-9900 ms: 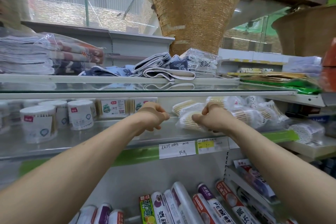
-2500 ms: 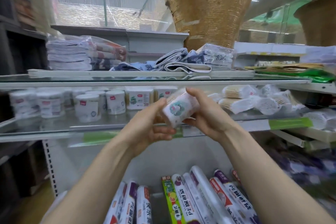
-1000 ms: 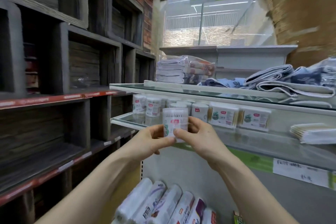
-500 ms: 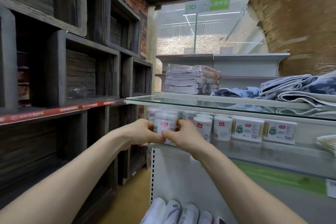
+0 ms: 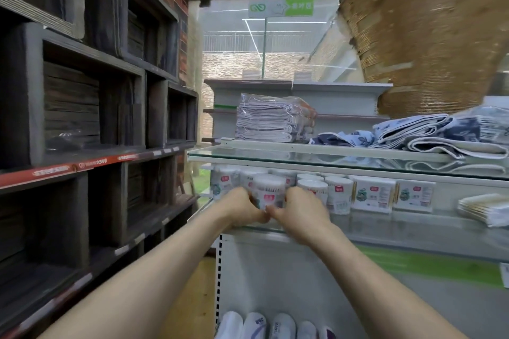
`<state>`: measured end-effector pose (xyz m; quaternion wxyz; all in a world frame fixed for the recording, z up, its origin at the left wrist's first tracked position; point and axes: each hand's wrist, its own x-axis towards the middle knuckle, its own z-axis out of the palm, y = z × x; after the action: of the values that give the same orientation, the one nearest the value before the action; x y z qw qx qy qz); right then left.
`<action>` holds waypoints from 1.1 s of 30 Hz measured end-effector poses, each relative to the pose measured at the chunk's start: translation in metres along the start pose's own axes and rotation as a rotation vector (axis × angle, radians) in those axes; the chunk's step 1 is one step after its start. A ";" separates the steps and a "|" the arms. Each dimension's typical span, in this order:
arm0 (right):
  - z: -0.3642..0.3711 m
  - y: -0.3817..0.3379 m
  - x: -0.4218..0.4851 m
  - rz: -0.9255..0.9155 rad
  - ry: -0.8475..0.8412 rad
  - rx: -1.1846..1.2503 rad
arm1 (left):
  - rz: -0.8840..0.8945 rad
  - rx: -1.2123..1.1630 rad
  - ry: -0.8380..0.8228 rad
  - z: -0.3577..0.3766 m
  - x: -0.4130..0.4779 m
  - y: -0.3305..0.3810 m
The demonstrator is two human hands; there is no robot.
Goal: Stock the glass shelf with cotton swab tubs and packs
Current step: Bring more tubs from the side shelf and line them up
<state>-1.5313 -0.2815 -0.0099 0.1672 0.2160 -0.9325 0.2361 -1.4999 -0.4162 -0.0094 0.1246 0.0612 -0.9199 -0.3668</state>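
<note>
Wrapped towel stack (image 5: pixel 272 121): dark wooden cubbies (image 5: pixel 91 107) to its left, blue cloths (image 5: pixel 429 135) to its right, green sign (image 5: pixel 281 7) above it, rolls (image 5: pixel 256 325) well below it.

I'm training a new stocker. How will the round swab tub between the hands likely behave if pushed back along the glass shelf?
The tub looks like clear plastic packed with swabs, so probably light and stiff. Taller than wide, on the smooth glass shelf it should slide easily, though a high push might tip it.
</note>
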 end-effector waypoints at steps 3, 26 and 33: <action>-0.001 0.001 0.001 0.035 0.011 -0.060 | 0.007 0.008 0.008 0.005 0.010 -0.001; 0.011 -0.018 0.041 0.305 -0.158 -0.070 | -0.068 0.502 0.082 0.029 0.059 0.023; 0.013 -0.021 0.045 0.272 -0.163 -0.096 | -0.039 0.520 0.104 0.028 0.060 0.020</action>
<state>-1.5623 -0.3199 0.0056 0.0676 0.0979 -0.9739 0.1935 -1.5657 -0.3957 -0.0045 0.1450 0.1275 -0.9742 -0.1168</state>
